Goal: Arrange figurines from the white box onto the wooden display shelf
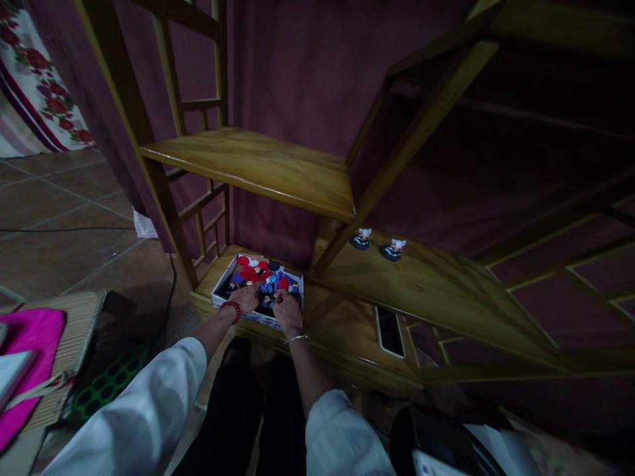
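Note:
A shallow white-edged box rests on the low wooden shelf, filled with several small figurines in red, blue and black. My left hand, with a red bead bracelet at its wrist, reaches over the box's near side, its fingers stretched out onto the figurines. At the right part of the box is my right hand, wearing a silver bangle. Its fingers are bent together at a small figurine, mostly hidden by the hand. Two more figurines, one beside another, stand on dark round bases on the shelf to the right.
A wooden shelf board juts out above the box, and a slanted post rises to its right. A phone-like dark object lies on the lower shelf. Left on the floor are a pink item and a green holed object.

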The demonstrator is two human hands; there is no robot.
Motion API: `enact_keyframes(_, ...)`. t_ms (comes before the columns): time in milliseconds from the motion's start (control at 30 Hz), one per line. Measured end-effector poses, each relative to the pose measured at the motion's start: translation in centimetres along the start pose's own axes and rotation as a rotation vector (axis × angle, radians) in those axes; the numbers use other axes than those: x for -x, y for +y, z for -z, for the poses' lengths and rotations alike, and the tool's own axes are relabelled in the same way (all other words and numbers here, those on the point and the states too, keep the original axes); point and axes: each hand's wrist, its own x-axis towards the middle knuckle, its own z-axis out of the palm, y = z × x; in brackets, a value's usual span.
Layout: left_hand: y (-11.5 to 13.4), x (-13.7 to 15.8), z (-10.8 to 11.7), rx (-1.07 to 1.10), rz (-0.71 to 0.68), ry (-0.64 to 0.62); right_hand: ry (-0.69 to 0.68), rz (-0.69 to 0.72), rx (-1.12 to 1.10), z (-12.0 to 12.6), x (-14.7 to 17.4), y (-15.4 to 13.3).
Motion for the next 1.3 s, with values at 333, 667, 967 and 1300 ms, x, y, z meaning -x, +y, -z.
enact_keyframes(333,0.4,0.1,-0.4,-0.085,0.040,0.004,-0.006,0.052,-0.031,-0.2,-0.1,0.2)
enact_keyframes(667,0.9,0.7,-0.2,-0.049,0.133,0.068,0.015,0.025,-0.037,-0.1,0.1,0.2)
enact_keyframes(967,1.2,0.9,-0.2,-0.063,0.218,0.090,-0.021,0.086,0.016,-0.5,-0.2,0.4)
enact_keyframes(1300,1.2,0.7,-0.1,-0.031,0.261,0.165,-0.020,0.068,0.019,-0.2,-0.1,0.4)
